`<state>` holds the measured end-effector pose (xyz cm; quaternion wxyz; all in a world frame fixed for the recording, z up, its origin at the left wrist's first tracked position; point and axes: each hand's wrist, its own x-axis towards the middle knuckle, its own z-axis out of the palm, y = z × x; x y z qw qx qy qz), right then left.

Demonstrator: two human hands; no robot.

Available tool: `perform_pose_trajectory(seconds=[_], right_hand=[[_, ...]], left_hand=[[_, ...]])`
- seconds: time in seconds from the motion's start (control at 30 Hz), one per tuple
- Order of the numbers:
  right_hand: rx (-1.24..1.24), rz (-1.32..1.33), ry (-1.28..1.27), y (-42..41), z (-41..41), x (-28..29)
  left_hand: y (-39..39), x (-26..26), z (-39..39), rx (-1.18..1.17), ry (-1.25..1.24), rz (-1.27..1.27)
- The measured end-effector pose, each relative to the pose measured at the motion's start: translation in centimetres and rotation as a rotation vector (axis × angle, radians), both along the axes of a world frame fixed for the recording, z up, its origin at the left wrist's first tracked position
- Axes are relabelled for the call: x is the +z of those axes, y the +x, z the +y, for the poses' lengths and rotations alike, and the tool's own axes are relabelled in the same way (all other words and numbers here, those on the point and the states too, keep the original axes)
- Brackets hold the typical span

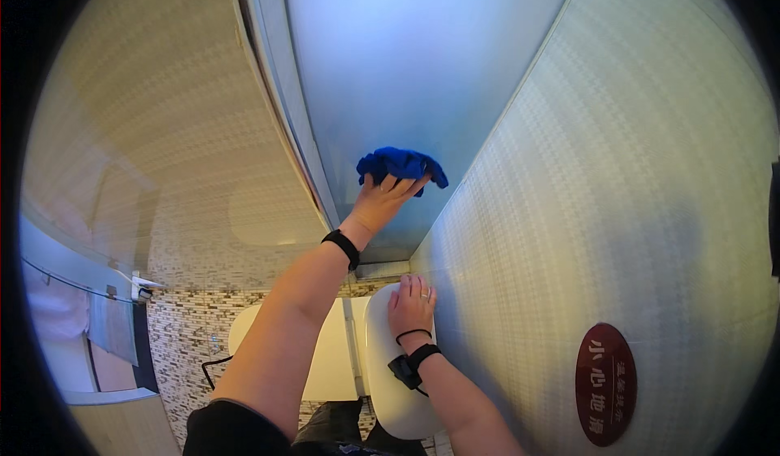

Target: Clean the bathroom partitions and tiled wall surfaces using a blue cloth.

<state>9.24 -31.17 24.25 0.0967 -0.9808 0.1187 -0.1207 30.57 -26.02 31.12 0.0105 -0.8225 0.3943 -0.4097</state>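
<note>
A crumpled blue cloth [399, 162] lies under the fingers of my left hand [385, 199], which presses it against the lower part of a frosted panel [420, 60]. My left arm is stretched forward, with a black band at the wrist. Lower and to the right, my right hand [412, 309] rests with its palm down on the white rounded top of the toilet tank [390, 395], beside the tiled wall. A ring, a thin dark band and a black strap with a small black device are on that hand and wrist.
A light tiled wall [548, 212] with a red oval sign [606, 384] bearing writing stands close on the right. A toilet lid [329, 358] is below my left arm, over a mosaic floor [183, 334]. Glossy wall tiles [183, 151] and a glass shelf [79, 285] are on the left.
</note>
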Motion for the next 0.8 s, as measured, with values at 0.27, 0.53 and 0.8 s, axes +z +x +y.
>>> perform_pose_trajectory(seconds=[0.27,0.53,0.8], right_hand=[[0.0,0.06,-0.016,0.1,0.1,0.0],[-0.018,0.046,0.004,0.2,-0.2,-0.6],[-0.002,0.014,0.008,0.0,-0.5,-1.0]], left_hand=[[-0.2,-1.5,1.6,-0.063,0.054,0.126],[-0.1,9.5,0.0,-0.032,-0.304,0.067],[0.5,5.5,-0.4,0.102,-0.464,0.062]])
